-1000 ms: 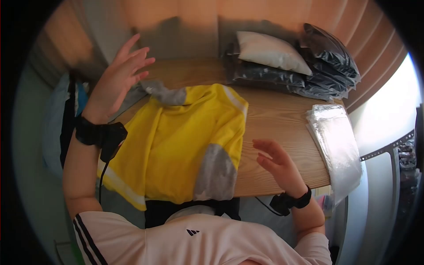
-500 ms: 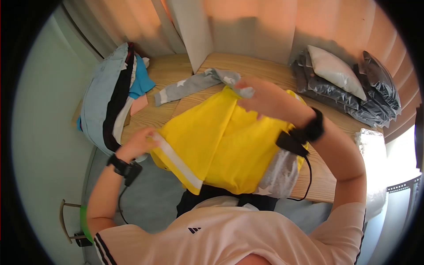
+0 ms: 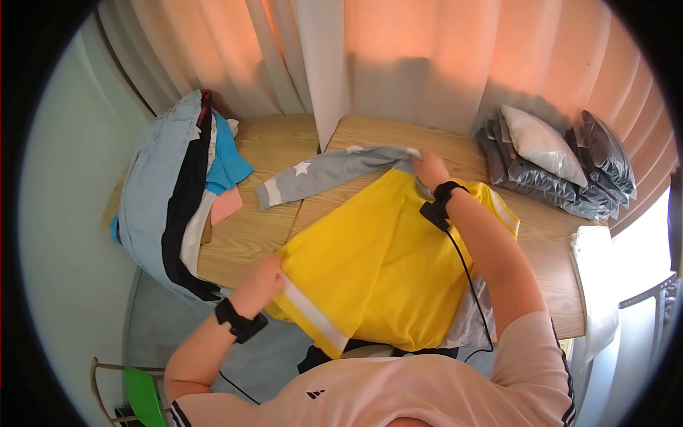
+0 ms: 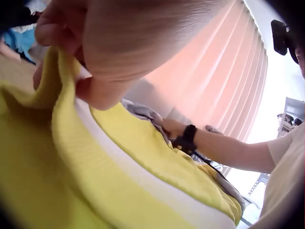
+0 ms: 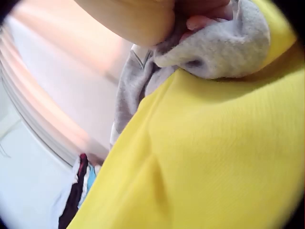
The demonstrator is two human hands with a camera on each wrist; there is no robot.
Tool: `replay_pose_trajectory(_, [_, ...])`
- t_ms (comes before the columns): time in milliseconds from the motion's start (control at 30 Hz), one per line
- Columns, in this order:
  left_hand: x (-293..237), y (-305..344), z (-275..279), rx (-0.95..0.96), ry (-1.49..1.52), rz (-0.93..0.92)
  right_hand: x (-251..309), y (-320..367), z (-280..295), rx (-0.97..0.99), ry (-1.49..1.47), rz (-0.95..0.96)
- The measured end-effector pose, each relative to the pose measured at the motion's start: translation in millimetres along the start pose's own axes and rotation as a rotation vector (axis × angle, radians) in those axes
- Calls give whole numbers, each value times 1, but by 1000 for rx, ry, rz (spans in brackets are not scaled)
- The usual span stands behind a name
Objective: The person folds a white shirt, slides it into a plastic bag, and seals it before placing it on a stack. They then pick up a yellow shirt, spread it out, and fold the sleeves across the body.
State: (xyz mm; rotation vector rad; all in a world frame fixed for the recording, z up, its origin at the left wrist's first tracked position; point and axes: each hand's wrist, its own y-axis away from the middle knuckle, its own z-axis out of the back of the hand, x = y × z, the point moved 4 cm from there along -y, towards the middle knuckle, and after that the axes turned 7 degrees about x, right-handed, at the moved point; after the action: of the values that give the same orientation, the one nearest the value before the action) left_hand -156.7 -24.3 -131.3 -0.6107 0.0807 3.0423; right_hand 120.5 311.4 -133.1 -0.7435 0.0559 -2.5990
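A yellow sweatshirt (image 3: 377, 263) with grey, star-patterned sleeves lies across the near edge of the table. One grey sleeve (image 3: 306, 180) stretches out to the left over the wood. At the white-striped hem, my left hand (image 3: 257, 286) pinches the cloth; the left wrist view shows a fold of yellow fabric (image 4: 59, 90) raised between its fingers. My right hand (image 3: 431, 171) grips the grey cloth (image 5: 224, 52) at the shoulder, its fingers partly tucked into the folds. The other grey sleeve (image 3: 473, 313) is partly covered by the yellow body.
A pile of clothes (image 3: 160, 192) hangs over the table's left end. Dark bagged packages (image 3: 533, 181) with a white one (image 3: 544, 146) on top stand at the back right. Clear plastic bags (image 3: 594, 285) lie at the right edge. A curtain (image 3: 420, 64) hangs behind.
The view has swung left. My left hand came down from the upper left to the hem and took hold of it. My right hand crossed to the shoulder and gripped it.
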Motion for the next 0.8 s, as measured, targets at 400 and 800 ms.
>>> replay_pose_trajectory(400, [57,-186,168,-543,-516,147,16,-45,110,-679,-294,-64])
replay_pose_trajectory(800, [34,-125,141,-372,167,-31,60,117,116,251,-210,204])
